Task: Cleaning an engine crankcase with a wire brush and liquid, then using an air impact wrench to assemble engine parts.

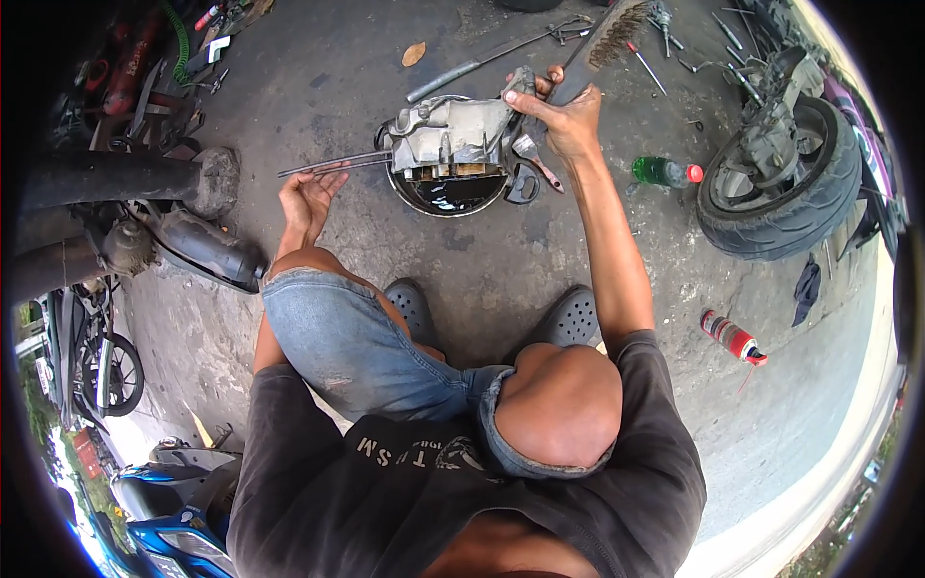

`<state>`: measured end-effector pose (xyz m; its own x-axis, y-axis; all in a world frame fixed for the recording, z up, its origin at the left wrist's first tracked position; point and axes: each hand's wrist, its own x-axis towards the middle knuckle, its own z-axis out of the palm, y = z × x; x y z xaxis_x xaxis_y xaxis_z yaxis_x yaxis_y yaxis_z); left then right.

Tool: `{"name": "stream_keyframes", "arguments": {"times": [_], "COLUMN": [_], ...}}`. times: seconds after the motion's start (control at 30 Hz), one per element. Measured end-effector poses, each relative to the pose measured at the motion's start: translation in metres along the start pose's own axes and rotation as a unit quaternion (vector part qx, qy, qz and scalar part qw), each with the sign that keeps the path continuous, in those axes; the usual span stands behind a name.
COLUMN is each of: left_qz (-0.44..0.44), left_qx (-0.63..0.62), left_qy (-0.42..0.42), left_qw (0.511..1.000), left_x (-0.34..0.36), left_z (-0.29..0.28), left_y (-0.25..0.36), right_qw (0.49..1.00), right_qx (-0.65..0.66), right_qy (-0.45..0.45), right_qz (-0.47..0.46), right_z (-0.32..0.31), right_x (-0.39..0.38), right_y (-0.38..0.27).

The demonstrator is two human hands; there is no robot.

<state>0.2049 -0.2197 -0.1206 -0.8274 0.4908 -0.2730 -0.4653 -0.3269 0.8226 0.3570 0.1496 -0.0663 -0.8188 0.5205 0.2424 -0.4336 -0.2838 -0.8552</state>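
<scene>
A grey metal engine case [448,133] rests over a round pan [432,209] of dark, oily liquid. Two long thin studs stick out from its left side. My left hand [306,202] has its fingers closed around those studs near their ends. At the case's right end, my right hand [575,120] grips a wire brush [590,60], its bristles up and away from the case. My right thumb lies against the end of the case. Just below that hand, a paintbrush [541,169] lies beside the pan, next to a small dark looped part [523,183].
A green bottle [663,171] with a red cap lies at right, near a scooter wheel [771,207]. Closer to me is a red spray can [730,335]. A long metal bar [462,77] and hand tools lie beyond the pan. Dark motorcycle parts [207,246] crowd the left.
</scene>
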Motion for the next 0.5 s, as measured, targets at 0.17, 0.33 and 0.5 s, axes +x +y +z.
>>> {"name": "stream_keyframes", "arguments": {"times": [0.17, 0.33, 0.5], "left_qz": [-0.005, -0.014, -0.059], "left_qx": [0.043, 0.037, -0.025], "left_qy": [0.019, 0.016, 0.063], "left_qw": [0.999, 0.999, 0.996], "left_x": [-0.006, -0.005, -0.010], "left_z": [0.008, 0.008, 0.006], "left_y": [-0.003, -0.004, -0.020], "right_qw": [0.999, 0.999, 0.999], "right_qx": [0.022, 0.014, 0.008], "right_qy": [0.018, 0.027, 0.021], "right_qz": [0.016, 0.025, 0.032], "right_z": [-0.014, -0.020, -0.016], "right_x": [-0.008, -0.016, -0.018], "right_y": [0.006, 0.008, 0.015]}}
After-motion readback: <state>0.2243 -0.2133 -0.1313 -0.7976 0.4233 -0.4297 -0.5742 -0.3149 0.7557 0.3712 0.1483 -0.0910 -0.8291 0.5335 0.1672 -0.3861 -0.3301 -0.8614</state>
